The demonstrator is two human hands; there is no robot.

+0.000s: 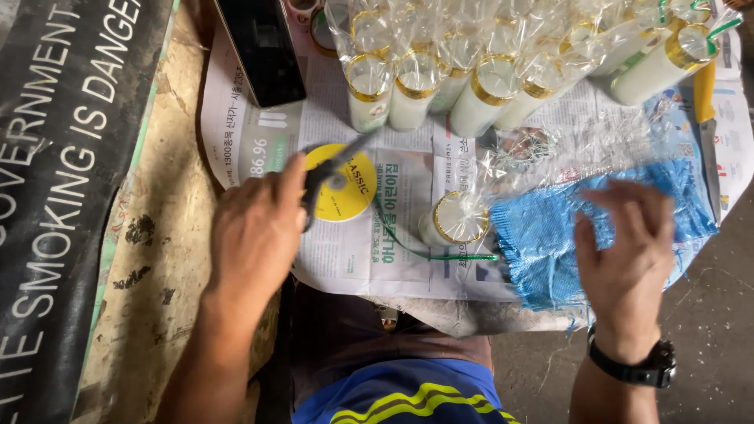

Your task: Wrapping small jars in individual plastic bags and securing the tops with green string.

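My left hand (255, 232) grips black scissors (334, 169) whose blades point up and right over a yellow round reel (345, 192). My right hand (628, 251), fingers spread and holding nothing, hovers over a blue woven cloth (542, 232). Between the hands lies a white candle with a gold rim (455, 220), wrapped in clear cellophane (550, 149) that flares to the upper right. A green ribbon (440, 255) trails from the reel past the candle's base. All of it rests on newspaper (353, 259).
Several wrapped white candles with gold rims (416, 82) stand in rows at the back. A black box (263, 47) sits at the upper left. A dark printed banner (55, 196) covers the left side. A yellow-handled knife (707, 118) lies at the right edge.
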